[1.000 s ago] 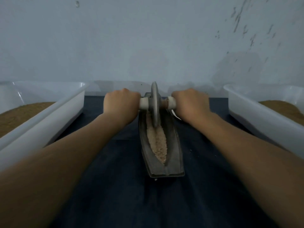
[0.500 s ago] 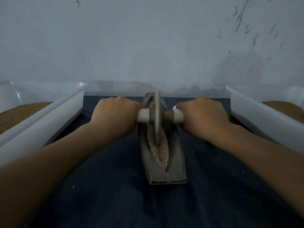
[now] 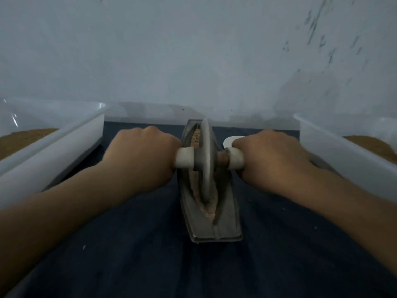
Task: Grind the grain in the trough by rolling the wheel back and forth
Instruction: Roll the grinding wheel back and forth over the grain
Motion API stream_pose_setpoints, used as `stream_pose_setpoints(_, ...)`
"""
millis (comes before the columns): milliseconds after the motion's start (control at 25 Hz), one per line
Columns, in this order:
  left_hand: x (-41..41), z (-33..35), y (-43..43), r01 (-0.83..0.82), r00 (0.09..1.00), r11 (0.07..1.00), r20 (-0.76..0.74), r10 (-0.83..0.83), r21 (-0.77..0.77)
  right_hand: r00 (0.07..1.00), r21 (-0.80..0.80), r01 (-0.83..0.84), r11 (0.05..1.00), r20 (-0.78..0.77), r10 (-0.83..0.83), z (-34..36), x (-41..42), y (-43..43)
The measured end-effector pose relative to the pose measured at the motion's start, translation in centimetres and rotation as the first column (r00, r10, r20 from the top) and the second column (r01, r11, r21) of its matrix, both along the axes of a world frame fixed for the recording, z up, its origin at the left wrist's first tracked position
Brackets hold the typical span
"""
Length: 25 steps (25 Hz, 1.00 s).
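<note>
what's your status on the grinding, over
Left hand and right hand grip the handles. Wheel upright in trough, grain under it. Nothing in the way.

Plain workroom, prob. a small grinding setup: bare scuffed wall (image 3: pixel 193 50), counter (image 3: pixel 139 265) w/ dark cloth, left tub (image 3: pixel 64 147) & right tub (image 3: pixel 343 160) holding brown powder (image 3: pixel 23 140), metal trough (image 3: pixel 214 231) w/ wheel (image 3: pixel 205 160) between.
</note>
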<state>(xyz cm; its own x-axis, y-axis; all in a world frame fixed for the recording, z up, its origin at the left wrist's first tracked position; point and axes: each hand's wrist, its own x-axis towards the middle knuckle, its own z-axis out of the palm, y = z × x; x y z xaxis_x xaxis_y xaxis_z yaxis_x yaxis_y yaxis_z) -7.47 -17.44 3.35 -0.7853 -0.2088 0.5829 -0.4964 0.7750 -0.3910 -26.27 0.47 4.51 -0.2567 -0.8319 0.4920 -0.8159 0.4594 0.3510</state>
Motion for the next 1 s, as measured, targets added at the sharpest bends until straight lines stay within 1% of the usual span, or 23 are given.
stream_pose_setpoints(40, -1.4, 0.1, -0.5, -0.094, 0.995, 0.989, 0.027, 0.092, 0.110, 0.998, 0.007, 0.028, 1.000, 0.051, -0.028, 0.1, -0.5, -1.7)
stream_pose_setpoints(80, -3.0, 0.5, -1.2, -0.178, 0.984, 0.959, 0.046, 0.172, 0.219, 0.994, 0.014, 0.066, 0.998, 0.089, -0.067, 0.7, -0.9, -3.7)
stream_pose_setpoints(160, -5.3, 1.5, -2.7, -0.225, 0.974, 0.880, 0.091, 0.206, 0.418, 0.989, 0.008, 0.115, 0.993, 0.087, -0.115, 2.3, -1.3, -7.1)
stream_pose_setpoints(200, -5.7, 1.8, -3.0, -0.226, 0.974, 0.851, 0.110, 0.197, 0.474, 0.990, 0.015, 0.121, 0.993, 0.076, -0.122, 3.1, -1.3, -7.9)
stream_pose_setpoints(280, -4.3, 1.8, -2.4, -0.219, 0.975, 0.838, 0.147, 0.167, 0.500, 0.990, 0.090, 0.081, 0.993, 0.107, -0.090, 3.4, -0.6, -6.8)
stream_pose_setpoints(320, -2.9, 1.3, -1.9, -0.178, 0.983, 0.879, 0.126, 0.135, 0.442, 0.989, 0.117, 0.029, 0.993, 0.138, -0.045, 2.7, -0.4, -5.1)
stream_pose_setpoints(360, -1.5, 0.8, -1.0, -0.094, 0.995, 0.949, 0.068, 0.077, 0.300, 0.991, 0.117, -0.018, 0.993, 0.136, 0.002, 1.6, -0.4, -2.9)
stream_pose_setpoints(400, -0.1, 0.6, 0.2, -0.021, 1.000, 0.990, 0.019, 0.018, 0.138, 0.993, 0.074, -0.045, 0.996, 0.110, 0.037, 0.8, 0.1, -0.5)
stream_pose_setpoints(440, 0.8, 0.9, 0.9, 0.057, 0.998, 0.998, -0.006, -0.057, 0.040, 0.994, 0.008, -0.058, 0.998, 0.097, 0.057, 0.2, 0.3, 1.2)
stream_pose_setpoints(480, 0.7, 1.8, 1.1, 0.080, 0.997, 0.997, -0.007, -0.080, -0.020, 0.994, -0.055, -0.072, 0.996, 0.075, 0.076, -0.1, 0.2, 1.9)
stream_pose_setpoints(520, 0.0, 2.1, 1.0, 0.061, 0.998, 0.997, 0.017, -0.061, -0.054, 0.998, -0.082, -0.059, 0.995, 0.032, 0.062, 0.0, 0.0, 1.5)
stream_pose_setpoints(560, -0.8, 1.6, 0.8, -0.007, 0.999, 0.999, 0.053, 0.008, -0.033, 0.999, -0.073, -0.016, 0.997, 0.026, 0.018, -0.1, 0.0, 0.4)
stream_pose_setpoints(600, -2.1, 1.4, 0.2, -0.085, 0.993, 0.995, 0.084, 0.081, 0.045, 0.998, -0.044, 0.029, 0.999, 0.050, -0.026, -0.4, -0.4, -1.0)
stream_pose_setpoints(640, -3.7, 1.7, -0.6, -0.184, 0.979, 0.975, 0.106, 0.172, 0.125, 0.989, -0.038, 0.066, 0.997, 0.136, -0.060, -0.4, -1.2, -3.1)
stream_pose_setpoints(680, -5.1, 2.3, -1.2, -0.234, 0.969, 0.957, 0.128, 0.213, 0.174, 0.975, -0.036, 0.102, 0.994, 0.203, -0.092, -0.1, -2.0, -5.2)
stream_pose_setpoints(760, -7.0, 3.6, -2.0, -0.261, 0.959, 0.945, 0.166, 0.231, 0.194, 0.939, 0.001, 0.136, 0.991, 0.317, -0.129, 1.2, -3.2, -7.6)
stream_pose_setpoints(800, -7.0, 3.9, -1.8, -0.257, 0.958, 0.948, 0.177, 0.225, 0.189, 0.925, 0.044, 0.126, 0.991, 0.356, -0.133, 1.6, -3.4, -7.5)
stream_pose_setpoints(840, -6.2, 3.9, -1.3, -0.236, 0.962, 0.953, 0.186, 0.201, 0.191, 0.925, 0.091, 0.090, 0.992, 0.362, -0.117, 1.5, -3.1, -6.4)
stream_pose_setpoints(880, -4.8, 3.3, -0.8, -0.180, 0.974, 0.969, 0.168, 0.152, 0.168, 0.937, 0.110, 0.052, 0.993, 0.337, -0.087, 1.2, -2.5, -4.6)
stream_pose_setpoints(920, -3.0, 2.3, -0.2, -0.102, 0.989, 0.988, 0.119, 0.089, 0.113, 0.971, 0.058, 0.004, 0.998, 0.238, -0.018, 0.6, -1.8, -2.7)
stream_pose_setpoints(960, -1.1, 1.4, 0.5, -0.012, 0.998, 0.998, 0.054, 0.009, 0.057, 0.995, -0.011, -0.028, 1.000, 0.097, 0.029, -0.2, -0.7, -0.7)
stream_pose_setpoints(1000, 0.3, 1.2, 1.2, 0.043, 0.999, 0.998, 0.022, -0.044, 0.044, 0.998, -0.077, -0.059, 0.995, 0.019, 0.060, -0.3, 0.0, 0.8)
